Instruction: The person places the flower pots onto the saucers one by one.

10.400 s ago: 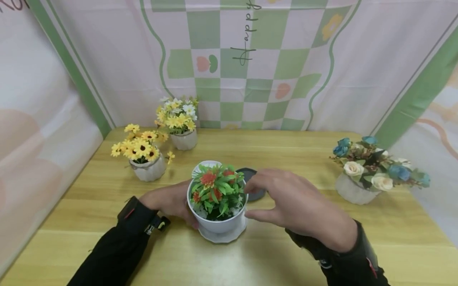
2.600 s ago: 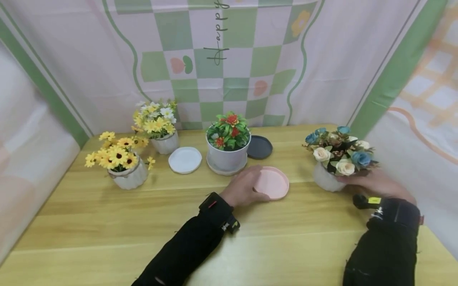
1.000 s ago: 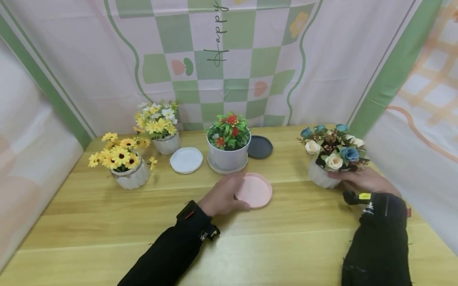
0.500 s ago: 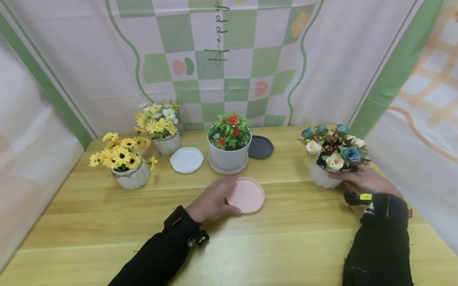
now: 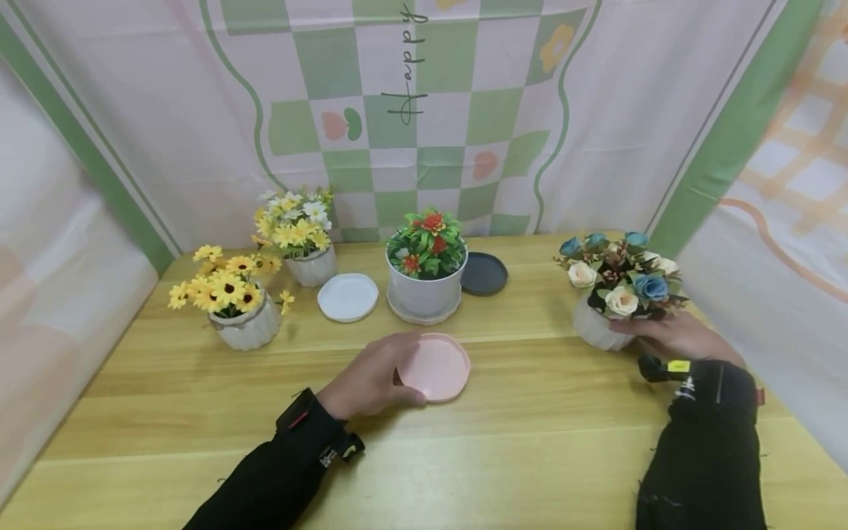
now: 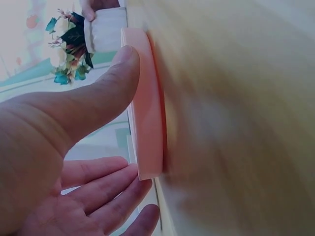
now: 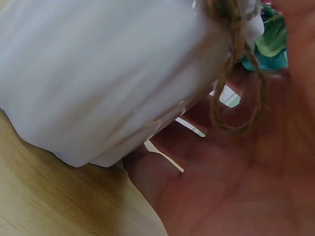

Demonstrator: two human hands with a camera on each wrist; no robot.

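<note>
Twine (image 7: 237, 45) on pot (image 7: 108, 73), right wrist view only; right hand (image 5: 685, 337) around pot, left hand's (image 5: 369, 375) pinch on pink saucer (image 5: 439, 368).

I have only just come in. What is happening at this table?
A person's left hand holds a pink saucer by its edge, and the right hand grips the pot of blue and cream roses. Nothing stands on the pink saucer. The red-flowered pot sits on a pale saucer, with a white saucer and a dark saucer on either side. Two more potted plants, both with yellow flowers, stand at the left.
</note>
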